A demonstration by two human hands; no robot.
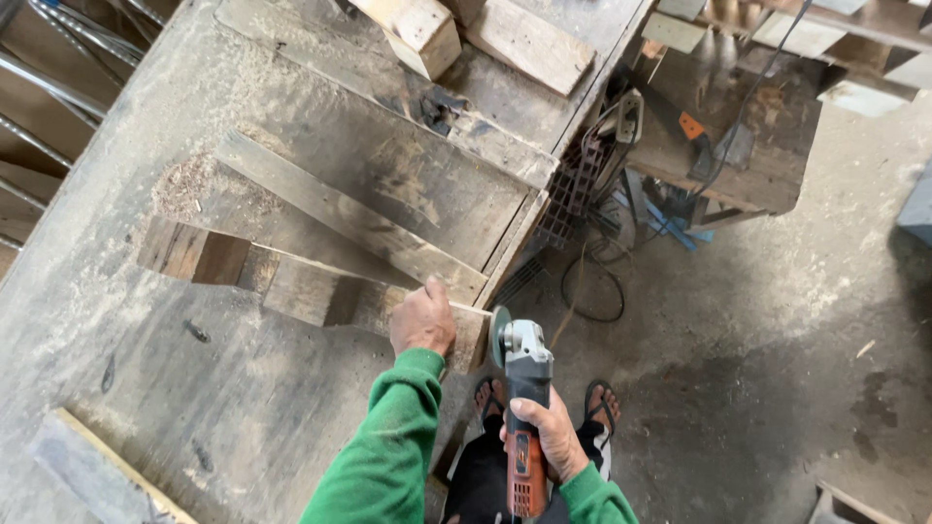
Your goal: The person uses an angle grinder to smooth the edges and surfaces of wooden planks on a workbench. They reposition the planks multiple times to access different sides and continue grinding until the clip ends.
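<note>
We press our left hand (422,320) flat on the plank (311,291) while our right hand (551,437) grips the grinder (524,388) tight, disc at the plank's end, so we should hold it steady.

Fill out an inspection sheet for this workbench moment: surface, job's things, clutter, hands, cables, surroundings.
Surface: worn wooden workbench, dusty, with a sawdust pile.
Job's things: notched wooden plank lying across the bench, its end at the bench edge; angle grinder, disc beside that end.
Clutter: wood blocks at the far end; a loose board beside the plank.
Hands: left hand presses on the plank's end; right hand grips the grinder body.
Cables: black cable looped on the floor.
Surroundings: concrete floor; second bench with tools; metal rods at left.
</note>
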